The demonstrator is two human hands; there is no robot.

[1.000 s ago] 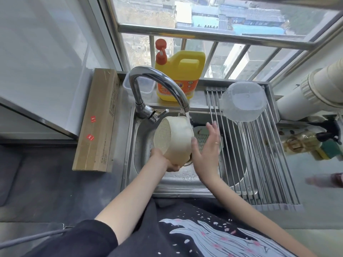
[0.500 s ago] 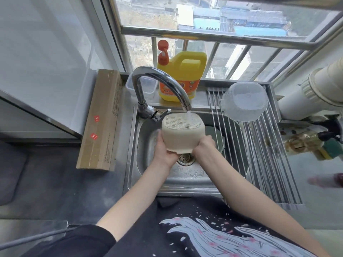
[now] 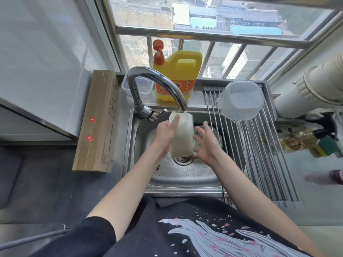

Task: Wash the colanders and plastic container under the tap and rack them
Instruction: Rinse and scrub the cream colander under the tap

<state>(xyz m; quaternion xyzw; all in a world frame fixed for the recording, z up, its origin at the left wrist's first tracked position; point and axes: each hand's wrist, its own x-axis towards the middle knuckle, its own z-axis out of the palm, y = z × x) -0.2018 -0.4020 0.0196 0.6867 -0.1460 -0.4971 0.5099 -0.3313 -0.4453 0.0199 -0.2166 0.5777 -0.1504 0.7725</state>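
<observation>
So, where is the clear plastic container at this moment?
In the head view, the clear plastic container lies upside down on the far end of the drying rack, right of the tap and the yellow detergent jug.

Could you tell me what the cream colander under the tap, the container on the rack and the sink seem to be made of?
The cream colander, held in the left hand, looks like matte opaque plastic, though motion blurs it. The container, upside down on the rack, seems translucent frosted plastic, since the rods show faintly through it. The sink looks like brushed stainless steel, grey with soft reflections.
</observation>
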